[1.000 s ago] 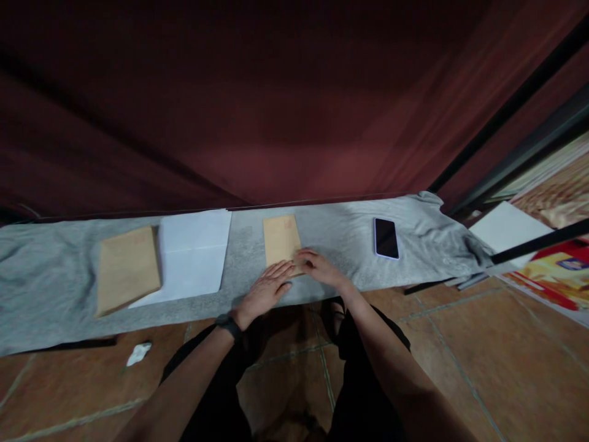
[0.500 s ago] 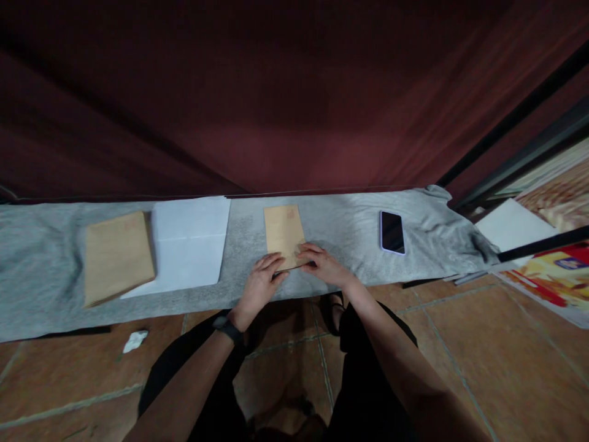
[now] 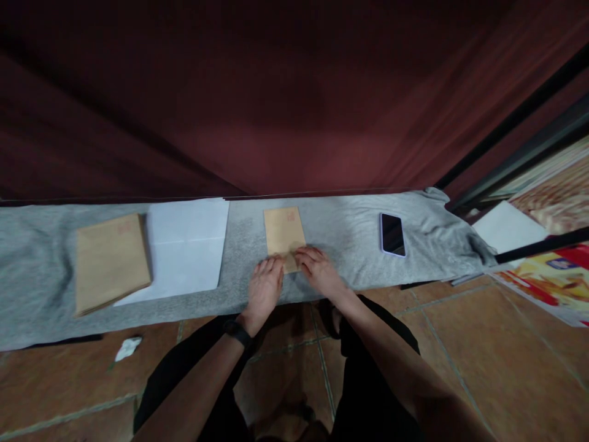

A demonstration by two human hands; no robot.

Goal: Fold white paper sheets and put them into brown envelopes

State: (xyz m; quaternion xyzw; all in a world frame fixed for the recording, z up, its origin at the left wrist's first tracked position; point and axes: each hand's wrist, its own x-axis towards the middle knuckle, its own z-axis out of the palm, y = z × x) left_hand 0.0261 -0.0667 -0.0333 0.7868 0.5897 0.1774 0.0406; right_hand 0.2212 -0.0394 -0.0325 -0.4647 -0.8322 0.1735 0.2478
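Envelope [image 3: 283,227] lies on the grey cloth [image 3: 343,224], its near end under both hands, so work on it seems unfinished. The left hand [image 3: 265,285]'s fingers sit close together and the right hand [image 3: 321,271]'s curl; whether either pinches cannot be told. The brown stack [image 3: 113,261] lies untouched, apparently left for later.

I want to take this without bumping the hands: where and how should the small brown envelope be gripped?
Probably the far edge of the small brown envelope, pinched from the far side: it looks thin and flat, that edge is uncovered, and the left hand and right hand are at its near end.
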